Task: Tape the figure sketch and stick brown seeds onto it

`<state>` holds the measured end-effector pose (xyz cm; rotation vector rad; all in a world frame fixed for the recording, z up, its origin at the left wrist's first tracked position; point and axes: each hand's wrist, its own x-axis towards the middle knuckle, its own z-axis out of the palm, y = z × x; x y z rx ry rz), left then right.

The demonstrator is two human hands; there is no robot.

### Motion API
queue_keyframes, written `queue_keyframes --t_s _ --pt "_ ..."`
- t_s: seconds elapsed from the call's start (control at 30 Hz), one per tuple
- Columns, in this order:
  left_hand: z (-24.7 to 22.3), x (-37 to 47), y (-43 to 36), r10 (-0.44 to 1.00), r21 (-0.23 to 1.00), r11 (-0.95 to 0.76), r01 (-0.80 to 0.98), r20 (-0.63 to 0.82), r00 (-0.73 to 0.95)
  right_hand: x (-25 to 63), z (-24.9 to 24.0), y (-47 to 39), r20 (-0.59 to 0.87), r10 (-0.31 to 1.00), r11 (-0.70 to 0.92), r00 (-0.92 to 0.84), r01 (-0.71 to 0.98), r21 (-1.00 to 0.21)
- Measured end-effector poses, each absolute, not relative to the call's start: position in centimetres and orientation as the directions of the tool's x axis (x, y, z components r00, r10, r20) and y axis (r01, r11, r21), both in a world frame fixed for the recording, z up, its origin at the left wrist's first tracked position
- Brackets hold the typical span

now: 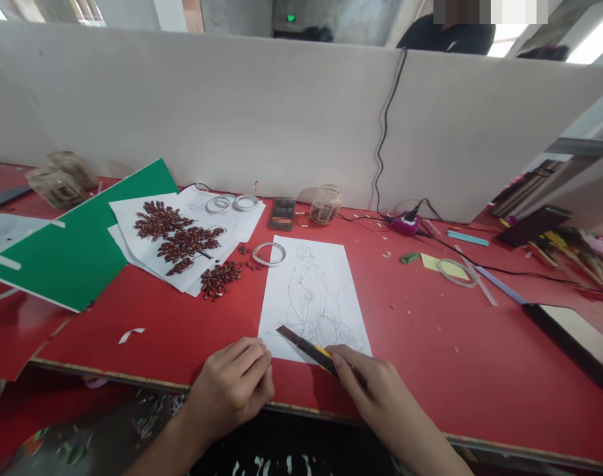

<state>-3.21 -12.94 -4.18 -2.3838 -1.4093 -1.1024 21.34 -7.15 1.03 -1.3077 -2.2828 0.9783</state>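
Observation:
My right hand (368, 380) is closed around a utility knife (306, 346) with a yellow and black handle. Its dark blade points left, over the lower part of a white sheet (351, 284) that bears a pencil drawing of a seated figure. My left hand (237, 377) is curled at the sheet's lower left corner; whatever its fingers hold, if anything, is hidden. A coil of white paper strip (269, 263) lies partly on the sheet's left edge. Left of that is a heap of brown seeds (219, 280).
More sheets (125, 215) hold a brown seed picture (177, 241), over a green board (90, 248). Behind stand a phone (281, 213), a jar (326, 203) and a purple socket (404, 225) with a cable. A tablet (579, 337) lies right. Beyond the white partition (281, 119) is a person.

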Motion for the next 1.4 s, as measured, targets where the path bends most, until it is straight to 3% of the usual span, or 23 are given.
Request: queue_keyframes --t_s 0.2,0.37,0.53,0.77,1.07,1.23,1.4 --pt "-2.9 -4.3 -12.3 0.859 0.511 -0.417 0.752 0.492 0.142 21.6 1.1 -5.9 0.076 0.911 0.330 -0.406 0.607 -0.722" --pt "0.3 -5.9 -9.7 0.930 0.647 -0.367 0.669 0.275 0.244 21.2 -0.1 -4.5 0.120 0.946 0.288 -0.303 0.604 -0.743" --pt "1.8 -5.9 -7.3 0.929 0.640 -0.335 0.692 0.102 0.356 21.3 -1.2 -3.9 0.125 0.947 0.285 -0.297 0.590 -0.756" --pt "2.3 -6.2 -4.9 0.924 0.622 -0.121 0.774 -0.214 0.316 21.4 -0.9 -3.8 0.124 0.928 0.321 -0.350 0.588 -0.742" --pt "2.7 -6.6 0.0 0.671 0.570 0.149 0.808 -0.659 0.341 21.8 -0.6 -4.6 0.132 0.878 0.402 -0.461 0.557 -0.727" --pt "2.9 -6.3 2.0 0.532 0.503 0.114 0.857 -0.759 0.375 22.9 -0.7 -5.9 0.159 0.695 0.666 -0.701 0.545 -0.509" --pt "3.1 -6.0 2.5 0.516 0.432 0.067 0.899 -0.786 0.340 23.4 -0.8 -6.3 0.199 0.603 0.787 -0.773 0.535 -0.307"
